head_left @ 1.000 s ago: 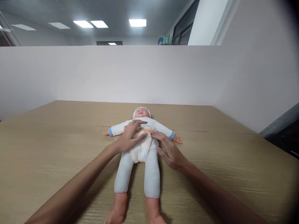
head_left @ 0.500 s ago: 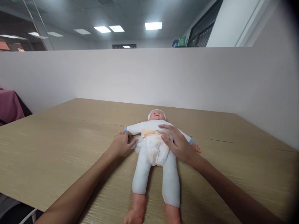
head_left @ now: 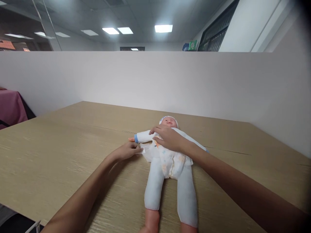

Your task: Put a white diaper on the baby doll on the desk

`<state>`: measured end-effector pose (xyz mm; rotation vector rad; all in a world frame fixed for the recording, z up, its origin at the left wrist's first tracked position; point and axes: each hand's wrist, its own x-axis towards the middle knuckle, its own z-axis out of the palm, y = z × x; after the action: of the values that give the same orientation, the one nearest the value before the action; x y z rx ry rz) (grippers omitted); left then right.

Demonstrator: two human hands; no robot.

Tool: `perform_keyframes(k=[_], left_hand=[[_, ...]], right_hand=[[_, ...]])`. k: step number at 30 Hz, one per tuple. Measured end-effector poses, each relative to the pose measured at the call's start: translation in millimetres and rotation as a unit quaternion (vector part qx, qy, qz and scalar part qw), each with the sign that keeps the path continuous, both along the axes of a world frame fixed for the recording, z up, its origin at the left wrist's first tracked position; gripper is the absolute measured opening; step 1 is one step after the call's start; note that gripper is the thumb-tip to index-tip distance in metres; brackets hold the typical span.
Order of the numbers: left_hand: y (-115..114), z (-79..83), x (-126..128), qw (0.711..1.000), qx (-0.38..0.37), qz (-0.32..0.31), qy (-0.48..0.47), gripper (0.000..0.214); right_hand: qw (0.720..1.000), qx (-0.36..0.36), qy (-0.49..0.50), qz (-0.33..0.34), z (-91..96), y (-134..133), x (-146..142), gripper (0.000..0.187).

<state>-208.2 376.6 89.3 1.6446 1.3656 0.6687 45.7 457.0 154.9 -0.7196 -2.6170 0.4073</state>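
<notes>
A baby doll (head_left: 155, 187) in a white suit and cap lies on its back, its head pointing away from me. Round its hips is a white diaper (head_left: 171, 163) with orange and blue prints, its front panel up over the belly. My left hand (head_left: 125, 151) pinches the edge of the diaper's thin side flap (head_left: 148, 152), which is drawn out beside the doll's outstretched arm. Across the belly reaches my right hand (head_left: 167, 137), resting on the top of the front panel near that same side, fingers apart. It covers much of the waistband.
The doll lies on a wooden table (head_left: 73, 145) with a seam running across it. A pale partition wall (head_left: 131, 79) stands behind the table. Pink cloth (head_left: 12, 106) shows at the far left, and a white metal bar (head_left: 32, 226) at the lower left.
My right hand has moved left across the doll's belly. My left hand now pulls the flap outward, away from the doll's side. The view has shifted slightly left.
</notes>
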Motion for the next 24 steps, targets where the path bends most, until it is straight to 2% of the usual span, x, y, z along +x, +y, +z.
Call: perform_keyframes(k=[2, 4, 8, 11, 15, 17, 20, 22, 24], left_hand=[[-1, 5.1, 2, 0.999, -0.009, 0.014, -0.052, 0.053], [-2, 8.3, 7, 0.995, -0.004, 0.026, -0.094, 0.055], [0, 9.8, 19, 0.988, 0.024, 0.043, -0.15, 0.058], [2, 10.5, 25, 0.983, 0.033, 0.051, -0.171, 0.056], [4, 15.3, 29, 0.982, 0.05, 0.053, -0.173, 0.055], [6, 19.9, 35, 0.983, 0.059, 0.039, -0.167, 0.055], [12, 27.1, 52, 0.985, 0.077, 0.023, -0.156, 0.055], [18, 29.9, 67, 0.984, 0.082, 0.017, -0.16, 0.052], [23, 30.0, 82, 0.982, 0.076, 0.013, -0.174, 0.048]], right_hand=[[0.997, -0.009, -0.02, 0.079, 7.5, -10, 4, 0.021], [0.99, -0.048, -0.036, 0.131, 10.6, -15, 7, 0.021], [0.988, -0.109, -0.02, 0.104, 3.5, -15, 1, 0.019], [0.989, -0.11, -0.019, 0.097, -0.2, -12, -8, 0.029], [0.99, -0.097, -0.012, 0.106, 8.9, -15, -3, 0.032], [0.995, -0.059, 0.025, 0.079, 14.0, -19, 9, 0.032], [0.995, 0.019, 0.097, -0.034, 12.8, -26, 29, 0.028], [0.99, 0.012, 0.1, -0.094, 6.0, -31, 37, 0.029], [0.988, -0.039, 0.088, -0.12, -2.1, -33, 42, 0.033]])
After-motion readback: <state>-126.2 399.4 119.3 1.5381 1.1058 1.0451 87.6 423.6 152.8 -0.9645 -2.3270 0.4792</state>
